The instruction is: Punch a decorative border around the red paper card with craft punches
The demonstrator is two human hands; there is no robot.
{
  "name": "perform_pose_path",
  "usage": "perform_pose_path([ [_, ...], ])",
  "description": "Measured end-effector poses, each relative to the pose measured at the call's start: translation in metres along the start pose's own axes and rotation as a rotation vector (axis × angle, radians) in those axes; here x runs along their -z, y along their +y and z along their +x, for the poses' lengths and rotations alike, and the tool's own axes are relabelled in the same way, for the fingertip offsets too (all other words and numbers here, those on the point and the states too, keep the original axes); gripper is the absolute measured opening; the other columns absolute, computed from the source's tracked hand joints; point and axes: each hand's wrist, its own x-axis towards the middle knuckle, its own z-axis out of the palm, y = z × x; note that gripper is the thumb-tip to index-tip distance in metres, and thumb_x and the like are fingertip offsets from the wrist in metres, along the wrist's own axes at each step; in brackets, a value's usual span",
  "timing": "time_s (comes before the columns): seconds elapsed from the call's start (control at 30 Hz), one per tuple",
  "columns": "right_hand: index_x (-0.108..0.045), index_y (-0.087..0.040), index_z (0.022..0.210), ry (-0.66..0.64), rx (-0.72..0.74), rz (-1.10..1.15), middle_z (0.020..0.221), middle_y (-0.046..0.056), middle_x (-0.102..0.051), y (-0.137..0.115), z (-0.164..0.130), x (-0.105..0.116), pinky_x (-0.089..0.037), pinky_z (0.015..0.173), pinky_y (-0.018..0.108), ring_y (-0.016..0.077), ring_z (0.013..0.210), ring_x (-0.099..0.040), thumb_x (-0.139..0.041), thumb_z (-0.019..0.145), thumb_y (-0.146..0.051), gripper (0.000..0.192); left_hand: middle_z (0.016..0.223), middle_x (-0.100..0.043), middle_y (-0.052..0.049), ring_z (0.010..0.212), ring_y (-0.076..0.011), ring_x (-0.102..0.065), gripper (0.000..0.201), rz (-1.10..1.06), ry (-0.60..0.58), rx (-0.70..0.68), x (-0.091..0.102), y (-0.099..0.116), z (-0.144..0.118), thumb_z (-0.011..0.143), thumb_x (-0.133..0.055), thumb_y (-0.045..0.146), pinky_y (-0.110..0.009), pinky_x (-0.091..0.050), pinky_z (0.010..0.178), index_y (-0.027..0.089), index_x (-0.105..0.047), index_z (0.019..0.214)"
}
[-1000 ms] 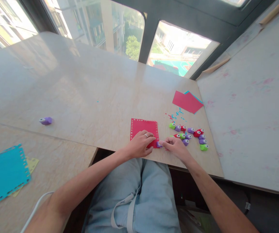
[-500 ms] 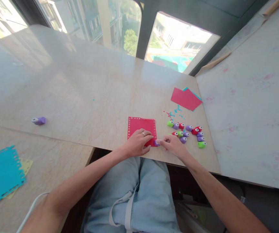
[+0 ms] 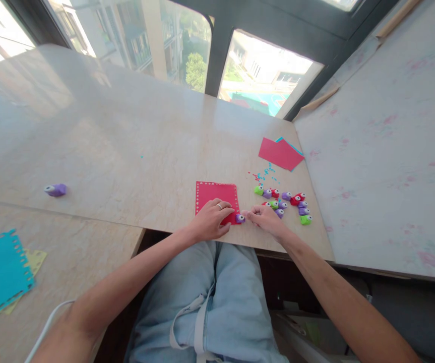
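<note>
A red sheet of paper [image 3: 217, 191] with small holes punched along its left, top and right edges lies before me. My left hand [image 3: 212, 219] rests on its lower part, fingers stretched out and apart from the thumb, pressing it to the table. At the sheet's lower right edge sits a small purple craft punch [image 3: 240, 218] with a white top, close to my left fingertips. Just right of it is my right hand [image 3: 265, 219], fingers curled and thumb pointing at the punch. Nothing shows in its grasp, and the punch top is uncovered.
Several purple, red and green craft punches [image 3: 286, 196] stand at the right, below scattered paper bits [image 3: 266, 172] and red paper pieces [image 3: 281, 153]. One purple punch [image 3: 55, 190] lies far left. A blue punched sheet [image 3: 0, 275] overlaps yellow paper [image 3: 38, 260] at lower left.
My right thumb and fingers have drawn off the purple punch to the right, leaving its top exposed. My left hand keeps its place on the red paper. The view has shifted slightly.
</note>
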Motion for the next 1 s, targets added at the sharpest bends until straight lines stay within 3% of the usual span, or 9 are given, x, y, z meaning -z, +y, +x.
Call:
perform_pose_path([
  [0.13, -0.058, -0.018, 0.073, 0.004, 0.006, 0.117, 0.053, -0.006, -0.042, 0.003, -0.004, -0.001, -0.025, 0.049, 0.026, 0.0101, 0.049, -0.033, -0.054, 0.081, -0.071, 0.053, 0.116, -0.065, -0.01, 0.107, -0.0254, -0.055, 0.026, 0.014, -0.014, 0.003, 0.001, 0.001, -0.001, 0.087, -0.058, 0.025, -0.039, -0.045, 0.096, 0.018, -0.064, 0.111],
  [0.33, -0.065, -0.018, 0.118, 0.032, 0.235, 0.024, 0.061, -0.007, -0.047, 0.013, -0.019, -0.022, -0.032, 0.053, 0.026, 0.0126, 0.055, -0.041, -0.071, 0.077, -0.05, 0.052, 0.116, -0.064, -0.01, 0.107, -0.025, -0.055, 0.027, 0.022, -0.001, -0.004, 0.002, 0.001, 0.0, 0.088, -0.058, 0.027, -0.038, -0.045, 0.097, 0.018, -0.064, 0.113],
  [0.47, -0.072, -0.017, 0.109, 0.185, 0.258, -0.051, 0.061, -0.004, -0.05, 0.022, -0.021, -0.027, -0.036, 0.056, 0.028, 0.0138, 0.056, -0.045, -0.066, 0.082, -0.046, 0.04, 0.116, -0.064, -0.011, 0.107, -0.0254, -0.055, 0.026, 0.029, -0.014, 0.005, 0.003, 0.002, -0.001, 0.087, -0.058, 0.026, -0.039, -0.045, 0.098, 0.016, -0.064, 0.111],
  [0.6, -0.074, -0.017, 0.105, 0.314, 0.214, -0.075, 0.06, -0.004, -0.05, 0.031, -0.021, -0.021, -0.038, 0.057, 0.028, 0.0145, 0.056, -0.046, -0.066, 0.081, -0.049, 0.041, 0.117, -0.064, -0.01, 0.107, -0.0251, -0.055, 0.026, 0.03, -0.02, 0.013, 0.004, 0.002, -0.001, 0.087, -0.057, 0.024, -0.039, -0.044, 0.098, 0.016, -0.063, 0.112],
  [0.83, -0.074, -0.014, 0.112, 0.469, 0.187, -0.104, 0.057, -0.004, -0.047, 0.045, -0.023, -0.01, -0.041, 0.058, 0.029, 0.0144, 0.054, -0.044, -0.062, 0.081, -0.055, 0.052, 0.118, -0.064, -0.011, 0.107, -0.0252, -0.055, 0.03, 0.016, -0.007, 0.015, 0.002, 0.001, -0.001, 0.087, -0.059, 0.023, -0.04, -0.046, 0.096, 0.017, -0.063, 0.115],
  [1.0, -0.071, -0.013, 0.119, 0.574, 0.223, -0.136, 0.058, -0.003, -0.051, 0.05, -0.02, -0.017, -0.042, 0.06, 0.029, 0.0147, 0.054, -0.045, -0.056, 0.087, -0.05, 0.051, 0.118, -0.064, -0.011, 0.107, -0.0251, -0.055, 0.033, -0.009, 0.011, 0.007, 0.003, 0.001, -0.001, 0.087, -0.058, 0.022, -0.041, -0.047, 0.096, 0.017, -0.061, 0.12],
])
